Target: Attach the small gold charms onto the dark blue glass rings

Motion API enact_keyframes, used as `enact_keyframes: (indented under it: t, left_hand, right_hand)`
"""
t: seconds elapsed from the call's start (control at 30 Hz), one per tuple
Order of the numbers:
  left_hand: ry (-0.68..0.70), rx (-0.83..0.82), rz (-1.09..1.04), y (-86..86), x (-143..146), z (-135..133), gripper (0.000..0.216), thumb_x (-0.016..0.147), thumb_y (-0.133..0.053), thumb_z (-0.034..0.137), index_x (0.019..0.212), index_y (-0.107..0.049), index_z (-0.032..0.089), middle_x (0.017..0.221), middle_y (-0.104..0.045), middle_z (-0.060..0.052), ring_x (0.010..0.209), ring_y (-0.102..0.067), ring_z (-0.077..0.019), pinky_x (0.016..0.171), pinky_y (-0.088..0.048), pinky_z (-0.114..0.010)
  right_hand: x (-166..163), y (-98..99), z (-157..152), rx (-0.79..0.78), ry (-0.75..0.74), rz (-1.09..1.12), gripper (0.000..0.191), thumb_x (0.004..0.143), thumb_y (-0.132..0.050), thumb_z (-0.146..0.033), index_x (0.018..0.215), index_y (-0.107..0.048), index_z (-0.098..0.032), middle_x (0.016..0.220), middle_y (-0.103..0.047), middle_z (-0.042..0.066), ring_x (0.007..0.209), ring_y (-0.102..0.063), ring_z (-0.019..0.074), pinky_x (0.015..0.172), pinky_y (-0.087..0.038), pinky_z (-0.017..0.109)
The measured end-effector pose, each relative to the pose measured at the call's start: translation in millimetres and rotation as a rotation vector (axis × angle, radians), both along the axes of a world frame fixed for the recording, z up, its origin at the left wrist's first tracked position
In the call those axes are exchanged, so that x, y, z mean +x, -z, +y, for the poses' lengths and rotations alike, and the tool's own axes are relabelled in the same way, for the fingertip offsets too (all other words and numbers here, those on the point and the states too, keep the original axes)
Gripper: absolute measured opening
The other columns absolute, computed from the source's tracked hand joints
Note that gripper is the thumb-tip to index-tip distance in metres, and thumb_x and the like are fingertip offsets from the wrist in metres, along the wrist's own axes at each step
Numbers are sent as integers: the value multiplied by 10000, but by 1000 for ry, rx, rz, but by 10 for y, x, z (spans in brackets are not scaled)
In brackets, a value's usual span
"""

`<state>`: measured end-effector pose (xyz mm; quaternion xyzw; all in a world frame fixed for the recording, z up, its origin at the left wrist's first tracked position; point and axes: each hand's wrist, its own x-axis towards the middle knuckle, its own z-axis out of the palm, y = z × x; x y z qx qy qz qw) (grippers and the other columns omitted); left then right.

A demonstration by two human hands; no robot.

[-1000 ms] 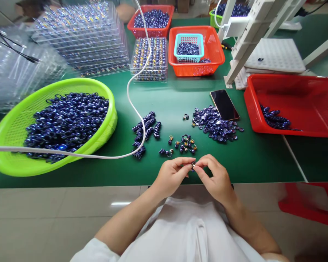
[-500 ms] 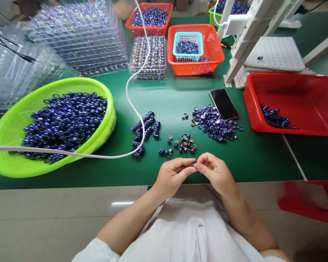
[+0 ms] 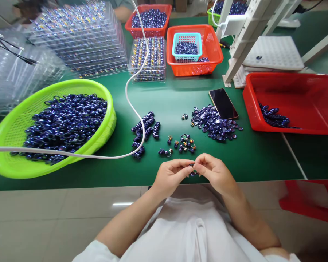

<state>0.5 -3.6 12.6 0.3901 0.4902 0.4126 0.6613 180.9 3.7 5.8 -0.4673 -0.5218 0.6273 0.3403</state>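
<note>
My left hand (image 3: 171,177) and my right hand (image 3: 215,174) meet fingertip to fingertip at the table's front edge. Pinched between them is a small shiny dark-blue piece (image 3: 192,173), mostly covered by my fingers; its exact shape does not show. Just beyond my hands lies a loose cluster of dark-blue and gold pieces (image 3: 186,143). Farther right is a heap of dark-blue round caps (image 3: 214,123), touching a phone (image 3: 223,103). To the left, several stacked rows of dark-blue pieces (image 3: 156,130) lie beside a white cable.
A green basket (image 3: 109,136) full of dark-blue looped pieces stands left, with the white cable (image 3: 125,155) crossing it. A red tray (image 3: 311,127) is at right. Clear stacked trays (image 3: 98,47), an orange basket (image 3: 194,70) and a metal post (image 3: 240,47) stand behind. A person's arm (image 3: 123,14) shows at the back.
My hands have shifted slightly, and more of the dark-blue piece shows below my fingertips. The piles on the table look the same.
</note>
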Motion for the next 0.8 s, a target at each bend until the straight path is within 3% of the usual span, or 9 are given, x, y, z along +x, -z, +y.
enact_keyframes:
  t: [0.1, 0.2, 0.3, 0.37, 0.47, 0.7, 0.8]
  left_hand:
    - [-50, -62, -64, 27, -28, 27, 151, 733, -795, 256, 856, -796, 167, 719, -737, -28, 605, -601, -107, 602, -490, -214]
    - [-90, -112, -130, 54, -50, 58, 151, 714, -805, 252, 829, -792, 155, 666, -717, -18, 551, -547, -78, 568, -447, -196]
    - [-82, -192, -178, 44, -40, 76, 163, 687, -815, 250, 806, -789, 142, 675, -727, -40, 561, -556, -84, 549, -419, -195]
    - [-77, -229, -202, 35, -24, 79, 172, 675, -821, 252, 801, -787, 139, 693, -735, -49, 571, -566, -89, 549, -416, -197]
    - [-78, -206, -196, 44, -13, 71, 178, 682, -825, 253, 816, -790, 142, 674, -714, -27, 549, -543, -73, 548, -420, -195]
    - [-76, -66, -129, 10, -22, 37, 192, 726, -811, 277, 889, -803, 176, 756, -757, -38, 606, -604, -105, 604, -507, -226]
    - [-100, -70, -85, -41, -5, 33, 194, 697, -831, 266, 871, -808, 183, 722, -751, -25, 607, -609, -106, 611, -525, -225]
  right_hand:
    - [26, 37, -33, 272, -12, -104, 114, 961, -567, -278, 1001, -662, -229, 830, -590, 3, 738, -566, 126, 667, -473, 249]
    - [58, 68, -43, 669, -90, -199, 300, 958, -519, -129, 1173, -657, -285, 935, -583, 28, 825, -588, 134, 720, -497, 270]
    - [69, 82, -38, 983, -125, -351, 370, 916, -554, -68, 1176, -670, -305, 960, -597, 39, 817, -586, 138, 719, -499, 294]
    - [64, 86, -36, 1089, -97, -418, 353, 892, -600, -71, 1160, -676, -287, 948, -631, 44, 809, -599, 146, 712, -499, 306]
    - [46, 94, -48, 1100, -52, -386, 368, 875, -621, -65, 1191, -643, -252, 927, -677, 53, 828, -632, 167, 709, -518, 313]
    - [-51, 94, -101, 918, 180, -247, 324, 840, -656, -21, 1084, -611, -229, 898, -701, 29, 806, -667, 160, 720, -547, 295]
    - [-65, 89, -106, 911, 183, -250, 327, 839, -658, -13, 1080, -617, -231, 916, -692, 34, 819, -660, 159, 720, -546, 297]
